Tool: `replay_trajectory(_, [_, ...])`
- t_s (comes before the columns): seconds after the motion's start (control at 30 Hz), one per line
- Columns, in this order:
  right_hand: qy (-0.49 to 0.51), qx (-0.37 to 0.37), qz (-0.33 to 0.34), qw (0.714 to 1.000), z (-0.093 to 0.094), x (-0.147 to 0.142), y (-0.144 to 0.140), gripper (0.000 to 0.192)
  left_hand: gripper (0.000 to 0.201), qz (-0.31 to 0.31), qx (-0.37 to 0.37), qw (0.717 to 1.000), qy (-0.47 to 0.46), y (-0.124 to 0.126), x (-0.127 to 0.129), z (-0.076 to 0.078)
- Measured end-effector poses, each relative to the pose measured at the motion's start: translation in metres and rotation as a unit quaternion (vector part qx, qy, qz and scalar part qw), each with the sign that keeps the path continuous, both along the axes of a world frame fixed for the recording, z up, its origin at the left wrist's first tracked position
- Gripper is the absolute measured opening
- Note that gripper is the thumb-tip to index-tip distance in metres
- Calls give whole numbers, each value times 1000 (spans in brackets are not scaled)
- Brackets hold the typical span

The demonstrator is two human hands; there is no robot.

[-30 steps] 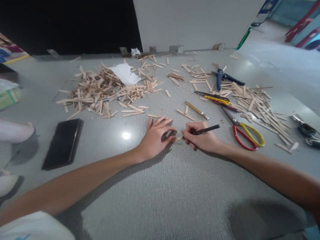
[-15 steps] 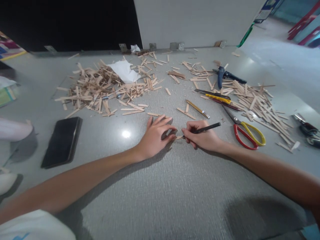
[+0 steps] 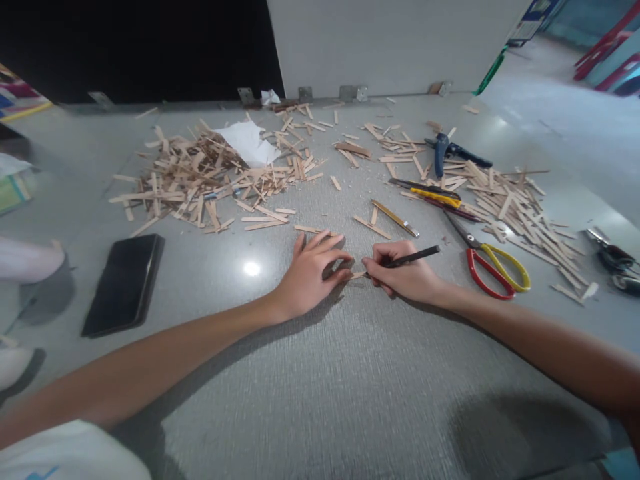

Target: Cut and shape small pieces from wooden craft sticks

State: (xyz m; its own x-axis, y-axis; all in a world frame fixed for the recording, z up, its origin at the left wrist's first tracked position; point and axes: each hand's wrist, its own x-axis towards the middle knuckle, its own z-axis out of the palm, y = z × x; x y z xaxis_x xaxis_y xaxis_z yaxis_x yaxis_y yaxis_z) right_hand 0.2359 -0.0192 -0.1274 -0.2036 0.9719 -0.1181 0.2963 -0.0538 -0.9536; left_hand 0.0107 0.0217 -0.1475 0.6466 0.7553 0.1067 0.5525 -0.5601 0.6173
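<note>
Near the middle of the grey table (image 3: 300,387), my left hand (image 3: 313,277) pinches one end of a small wooden stick piece (image 3: 359,275) between thumb and index finger, its other fingers stretched out. My right hand (image 3: 403,273) is closed around a dark pen or pencil (image 3: 417,255), whose tip meets the stick's right end. Just beyond the left fingertips lies another flat stick (image 3: 313,230). A yellow-brown cutter knife (image 3: 395,218) rests past the right hand. To the right are scissors (image 3: 495,267) with one red and one yellow handle.
A large heap of wooden sticks (image 3: 175,173) with white paper (image 3: 250,142) lies at the back left; more sticks (image 3: 515,207) spread on the right. Blue-handled cutters (image 3: 441,153), a yellow utility knife (image 3: 435,195) and a black phone (image 3: 124,283) are about. An upright board (image 3: 400,47) borders the back.
Almost nothing differs. Both hands keep their places at the stick piece, and the pen or pencil has shifted only very slightly.
</note>
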Motion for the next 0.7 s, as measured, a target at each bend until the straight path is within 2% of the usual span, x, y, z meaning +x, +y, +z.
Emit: replay_trajectory(0.7, [19, -8, 0, 1000, 1, -5, -2, 52, 21, 7, -3, 1000, 1, -1, 3, 3])
